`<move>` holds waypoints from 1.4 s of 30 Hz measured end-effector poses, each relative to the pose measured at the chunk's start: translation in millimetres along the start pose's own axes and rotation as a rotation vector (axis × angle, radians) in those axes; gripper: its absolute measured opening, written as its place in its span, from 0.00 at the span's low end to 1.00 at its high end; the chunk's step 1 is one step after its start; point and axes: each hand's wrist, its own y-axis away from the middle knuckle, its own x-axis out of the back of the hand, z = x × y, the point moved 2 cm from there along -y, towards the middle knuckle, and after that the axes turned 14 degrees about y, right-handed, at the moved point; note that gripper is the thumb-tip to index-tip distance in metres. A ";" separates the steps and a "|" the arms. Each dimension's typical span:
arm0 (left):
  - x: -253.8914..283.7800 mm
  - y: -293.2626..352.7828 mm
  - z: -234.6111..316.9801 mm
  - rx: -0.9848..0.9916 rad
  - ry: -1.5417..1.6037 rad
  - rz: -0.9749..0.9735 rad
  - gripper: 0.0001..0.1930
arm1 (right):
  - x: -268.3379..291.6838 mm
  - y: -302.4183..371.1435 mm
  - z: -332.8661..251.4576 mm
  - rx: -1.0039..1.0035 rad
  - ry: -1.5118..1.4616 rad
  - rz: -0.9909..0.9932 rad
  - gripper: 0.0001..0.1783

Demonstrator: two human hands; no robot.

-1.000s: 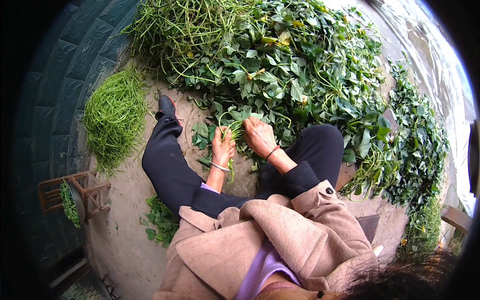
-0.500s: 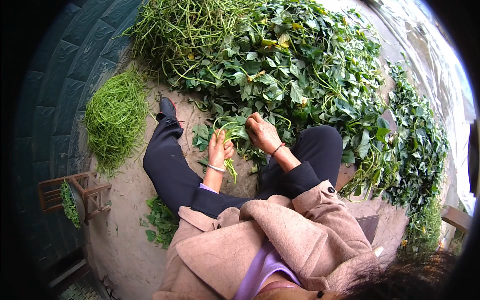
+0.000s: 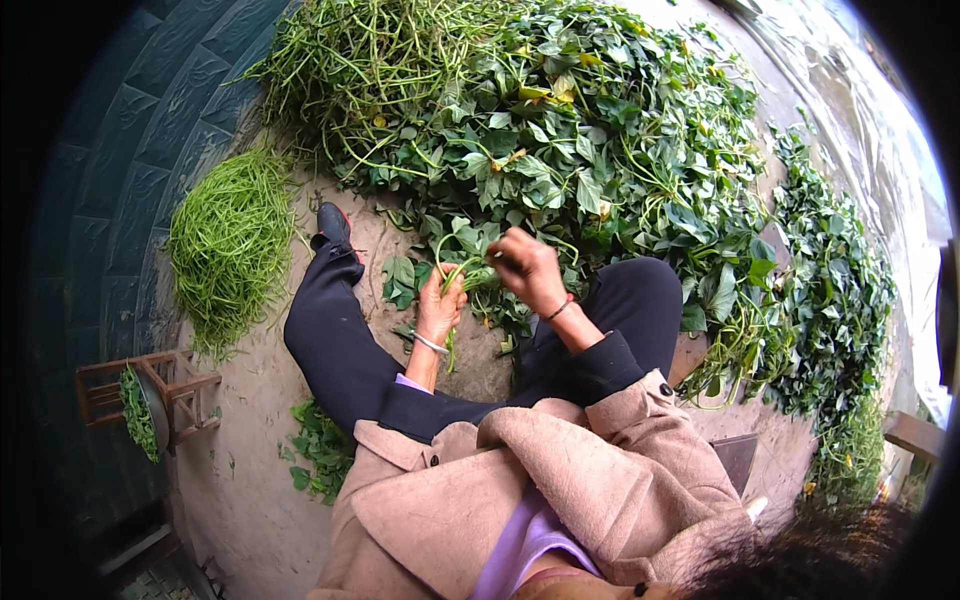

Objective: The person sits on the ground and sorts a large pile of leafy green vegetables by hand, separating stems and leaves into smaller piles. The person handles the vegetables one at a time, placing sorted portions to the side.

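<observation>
Head view: the left hand (image 3: 438, 306) is closed around green stems (image 3: 462, 272) between the knees, apparently to steady them for the other hand. The right hand (image 3: 530, 272) is just beside their upper end, fingers curled; whether it pinches anything cannot be told. The leafy vine pile (image 3: 600, 150) lies directly ahead and the stripped-looking stem heap (image 3: 228, 250) at left, presumably for easy reach.

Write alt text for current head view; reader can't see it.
A person's left hand grips a small bunch of green stems, the right hand close beside its top. Beyond the hands lies a large heap of leafy green vines; to the left are a smaller pile of thin green stems and a bowl of greens on a wooden stool.
</observation>
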 end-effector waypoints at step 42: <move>-6.1 9.3 0.6 0.274 0.008 -0.130 0.18 | -29.6 14.9 4.8 -0.022 0.006 -0.175 0.13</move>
